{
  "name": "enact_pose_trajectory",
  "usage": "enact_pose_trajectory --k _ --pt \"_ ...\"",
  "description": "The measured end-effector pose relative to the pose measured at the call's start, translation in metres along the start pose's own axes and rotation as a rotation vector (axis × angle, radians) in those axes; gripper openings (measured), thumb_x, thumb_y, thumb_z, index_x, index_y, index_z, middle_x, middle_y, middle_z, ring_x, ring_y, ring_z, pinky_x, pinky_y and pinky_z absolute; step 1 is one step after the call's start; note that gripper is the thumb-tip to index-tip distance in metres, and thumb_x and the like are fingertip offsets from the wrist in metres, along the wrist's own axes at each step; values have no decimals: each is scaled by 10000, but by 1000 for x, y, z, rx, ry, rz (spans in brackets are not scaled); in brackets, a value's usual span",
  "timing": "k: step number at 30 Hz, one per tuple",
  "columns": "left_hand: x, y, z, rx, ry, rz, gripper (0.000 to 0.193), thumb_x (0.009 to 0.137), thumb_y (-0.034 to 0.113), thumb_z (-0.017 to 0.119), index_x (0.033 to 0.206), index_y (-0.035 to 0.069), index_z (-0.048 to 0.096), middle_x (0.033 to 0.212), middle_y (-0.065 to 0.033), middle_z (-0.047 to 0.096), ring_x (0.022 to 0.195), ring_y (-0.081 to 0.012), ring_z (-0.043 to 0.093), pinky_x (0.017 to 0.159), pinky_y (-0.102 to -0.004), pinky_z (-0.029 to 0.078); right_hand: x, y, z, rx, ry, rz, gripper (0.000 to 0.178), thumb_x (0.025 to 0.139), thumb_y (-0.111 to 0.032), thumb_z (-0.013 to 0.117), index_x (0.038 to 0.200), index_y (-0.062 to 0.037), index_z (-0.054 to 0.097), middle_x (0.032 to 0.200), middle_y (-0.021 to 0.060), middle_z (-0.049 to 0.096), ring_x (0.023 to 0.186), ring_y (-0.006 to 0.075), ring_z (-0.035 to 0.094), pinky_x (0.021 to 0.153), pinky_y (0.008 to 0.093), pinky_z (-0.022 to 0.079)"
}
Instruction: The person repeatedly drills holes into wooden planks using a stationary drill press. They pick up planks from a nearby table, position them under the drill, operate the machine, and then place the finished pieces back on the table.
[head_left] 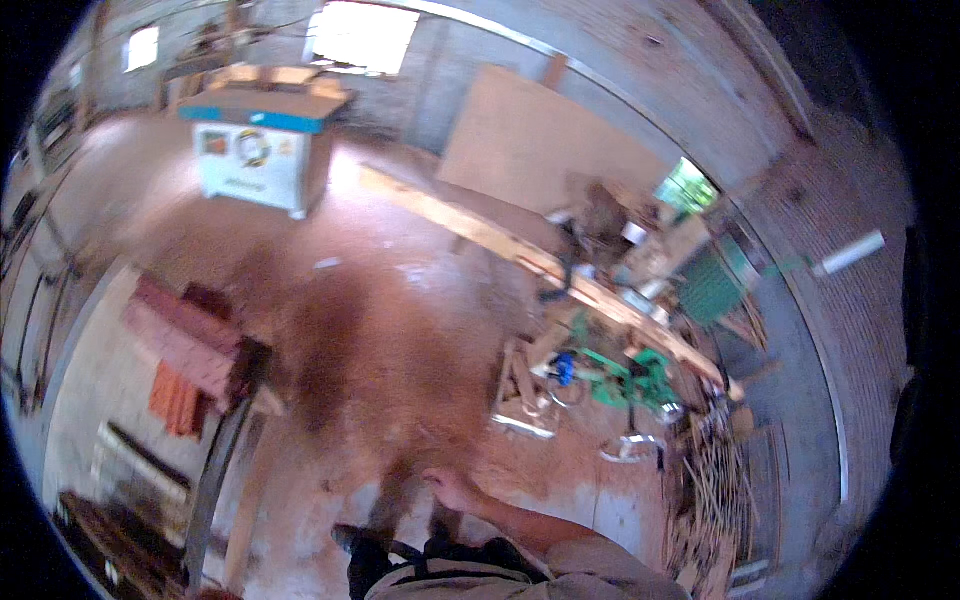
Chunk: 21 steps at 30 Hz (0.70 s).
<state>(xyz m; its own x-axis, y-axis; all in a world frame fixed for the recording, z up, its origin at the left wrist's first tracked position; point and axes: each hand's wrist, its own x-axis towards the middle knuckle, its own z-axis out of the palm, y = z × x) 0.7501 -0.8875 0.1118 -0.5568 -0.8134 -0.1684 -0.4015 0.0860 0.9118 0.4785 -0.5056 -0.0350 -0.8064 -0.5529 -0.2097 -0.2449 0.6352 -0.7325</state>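
Observation:
My right hand (452, 490) hangs in front of my body above the dusty reddish floor (390, 380). Its fingers are smeared by motion, and no held thing can be made out in it. The bare forearm (530, 523) comes from a light sleeve at the lower right. My left hand is not in view. Below the right hand are my dark-clad legs and one dark shoe (345, 537).
A white machine with a blue-edged top (255, 160) stands far left. A long wooden beam (480, 232) crosses the right side, beside green machinery (650, 380) and thin wood strips (710, 490). Reddish boards (185, 335) lie stacked at left. A large panel (550, 130) leans behind.

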Motion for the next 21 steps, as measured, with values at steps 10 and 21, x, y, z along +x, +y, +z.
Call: enact_pose_trajectory --k 10,21 --pt "-120 101 312 26 -970 70 325 874 140 612 1147 -27 556 975 -81 620 857 -123 543 743 -268 456 -163 91 -63 263 114 282 337 930 -352 517 981 -48 653 793 125 671 678 240 646 663 361 506" --pt "-359 161 515 147 -1466 158 350 859 161 625 1150 -24 564 973 -78 624 844 -125 549 728 -267 458 -402 301 -167 394 728 542 302 926 -312 525 1044 -66 654 820 65 676 708 168 628 681 322 516"
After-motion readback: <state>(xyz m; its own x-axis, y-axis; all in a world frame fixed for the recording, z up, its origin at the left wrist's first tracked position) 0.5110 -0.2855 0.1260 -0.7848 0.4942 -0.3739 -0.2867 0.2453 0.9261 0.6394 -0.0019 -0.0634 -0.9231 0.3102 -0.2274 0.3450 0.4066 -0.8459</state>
